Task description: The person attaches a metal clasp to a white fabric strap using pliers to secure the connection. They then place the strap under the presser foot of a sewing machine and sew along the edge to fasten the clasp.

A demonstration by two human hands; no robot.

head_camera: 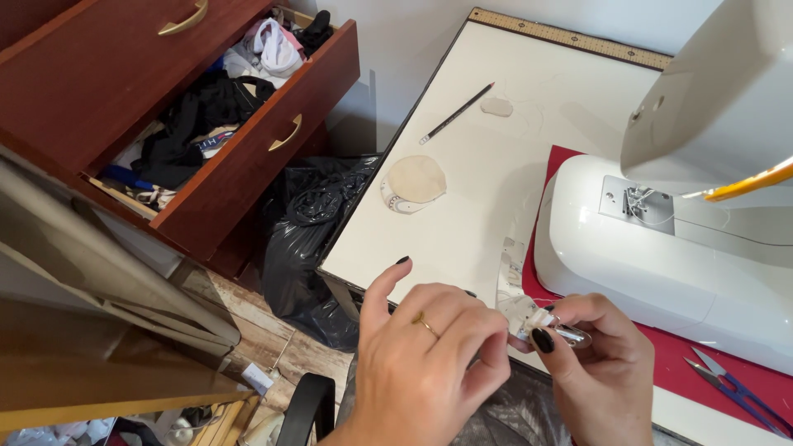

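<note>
My left hand (425, 355) and my right hand (603, 372) meet at the near edge of the white table (479, 165). Between their fingertips they pinch a small white fabric piece with a strip (519, 310); a shiny metal object shows under my right thumb. My left hand wears a gold ring, and the nails are dark. A white sewing machine (661, 239) stands just right of the hands on a red mat (743, 384).
A round cream fabric disc (415, 182), a pencil (456, 114) and a small pale oval piece (496, 106) lie on the table. Blue thread snips (735, 388) rest on the mat. An open wooden drawer (239, 124) full of clothes and a black bag (318, 223) are left.
</note>
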